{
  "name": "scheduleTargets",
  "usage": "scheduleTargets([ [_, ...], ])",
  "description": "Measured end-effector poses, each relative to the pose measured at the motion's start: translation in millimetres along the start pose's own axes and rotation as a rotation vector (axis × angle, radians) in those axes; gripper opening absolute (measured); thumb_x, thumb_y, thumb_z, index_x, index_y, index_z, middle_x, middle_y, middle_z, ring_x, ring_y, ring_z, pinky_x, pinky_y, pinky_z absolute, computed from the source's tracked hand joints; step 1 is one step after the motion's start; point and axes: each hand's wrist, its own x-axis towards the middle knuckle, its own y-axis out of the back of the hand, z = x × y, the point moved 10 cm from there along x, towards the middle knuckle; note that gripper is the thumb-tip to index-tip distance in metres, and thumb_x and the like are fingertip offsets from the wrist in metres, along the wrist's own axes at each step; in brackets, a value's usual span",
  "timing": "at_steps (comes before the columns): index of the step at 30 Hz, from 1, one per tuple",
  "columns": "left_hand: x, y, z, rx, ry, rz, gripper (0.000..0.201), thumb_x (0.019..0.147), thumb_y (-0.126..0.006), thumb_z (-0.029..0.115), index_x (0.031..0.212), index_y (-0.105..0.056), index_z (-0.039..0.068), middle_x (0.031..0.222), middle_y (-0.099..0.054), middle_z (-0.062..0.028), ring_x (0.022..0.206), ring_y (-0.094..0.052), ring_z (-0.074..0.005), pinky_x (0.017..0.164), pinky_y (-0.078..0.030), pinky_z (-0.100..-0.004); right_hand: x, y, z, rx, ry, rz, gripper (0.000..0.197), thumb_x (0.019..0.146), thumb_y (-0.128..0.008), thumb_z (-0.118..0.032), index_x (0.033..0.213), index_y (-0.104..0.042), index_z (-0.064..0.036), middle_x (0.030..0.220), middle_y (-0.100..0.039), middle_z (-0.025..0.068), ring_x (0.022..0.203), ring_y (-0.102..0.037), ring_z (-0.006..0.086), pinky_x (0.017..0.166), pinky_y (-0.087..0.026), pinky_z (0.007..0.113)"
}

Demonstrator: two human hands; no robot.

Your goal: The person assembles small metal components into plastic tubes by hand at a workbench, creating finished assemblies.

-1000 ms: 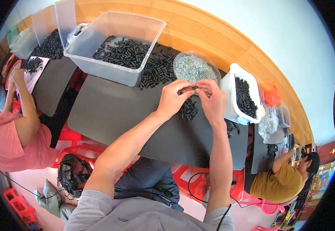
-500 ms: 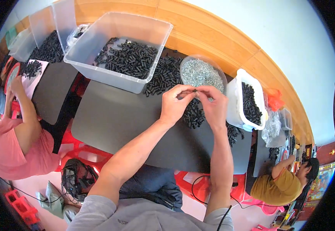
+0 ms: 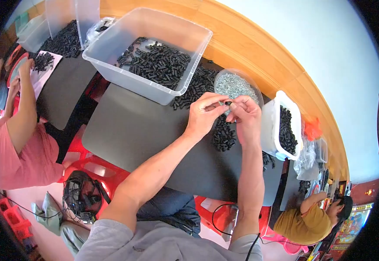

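Note:
My left hand and my right hand meet above the dark table mat, fingertips pinched together on a small black part. Just beyond them stands a round clear bowl of small silvery screws. A loose heap of black parts lies on the mat under my hands. A big clear tub holding many black parts sits to the far left of my hands. A white bin of black parts stands at my right.
A person in a pink top works at a neighbouring mat on the left, and a person in a yellow top sits at lower right. A wooden ledge runs behind the table. Red stools and cables are below.
Both hands stay pinched together on the small part near the screw bowl. The view has shifted a little, so the tub and bowl sit lower in the picture.

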Motion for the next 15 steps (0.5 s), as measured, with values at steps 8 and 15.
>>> scheduleTargets([
  [8, 3, -4, 6, 0.108, -0.048, -0.044, 0.02, 0.087, -0.076, 0.002, 0.106, -0.076, 0.001, 0.109, -0.065, -0.0061, 0.096, -0.065, -0.0126, 0.083, -0.054, -0.0251, 8, 7, 8, 0.028, -0.06, -0.053, 0.007, 0.091, -0.069, -0.008, 0.096, -0.063, -0.0079, 0.083, -0.071, 0.0043, 0.059, -0.064, 0.0122, 0.054, -0.041, 0.023],
  [15, 7, 10, -3, -0.069, 0.096, 0.047, 0.017, 0.097, -0.062, 0.002, 0.113, -0.067, -0.004, 0.106, -0.074, -0.0122, 0.092, -0.072, -0.0179, 0.079, -0.058, -0.0287, 18, 79, -46, -0.704, 0.162, 0.236, 0.015, 0.089, -0.067, -0.01, 0.099, -0.073, -0.0007, 0.084, -0.074, 0.0108, 0.071, -0.07, 0.0177, 0.066, -0.053, 0.031],
])
